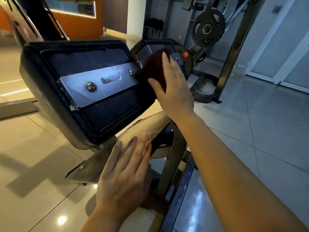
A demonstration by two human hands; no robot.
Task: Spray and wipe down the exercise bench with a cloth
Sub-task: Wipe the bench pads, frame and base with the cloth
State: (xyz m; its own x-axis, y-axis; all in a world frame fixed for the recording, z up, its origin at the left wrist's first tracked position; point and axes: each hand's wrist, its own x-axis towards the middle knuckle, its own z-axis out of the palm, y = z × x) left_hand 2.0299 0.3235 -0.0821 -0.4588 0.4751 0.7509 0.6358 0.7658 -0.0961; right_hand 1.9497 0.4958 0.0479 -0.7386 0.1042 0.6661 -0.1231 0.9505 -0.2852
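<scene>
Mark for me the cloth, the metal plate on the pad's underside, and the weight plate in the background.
cloth (pixel 154 71), head view, on the dark red fabric left of the right hand's fingers.
metal plate (pixel 103 86), head view, on its bare middle between the bolts.
weight plate (pixel 207 29), head view, on its hub.

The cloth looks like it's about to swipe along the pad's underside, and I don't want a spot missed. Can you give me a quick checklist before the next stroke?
1. Right hand presses the dark red cloth flat: ok.
2. Cloth touches the bench pad: ok.
3. Left hand braces on the frame: ok.
4. Metal plate clean: not ok, smear at centre.
5. Spray bottle within reach: cannot tell, none in view.
</scene>
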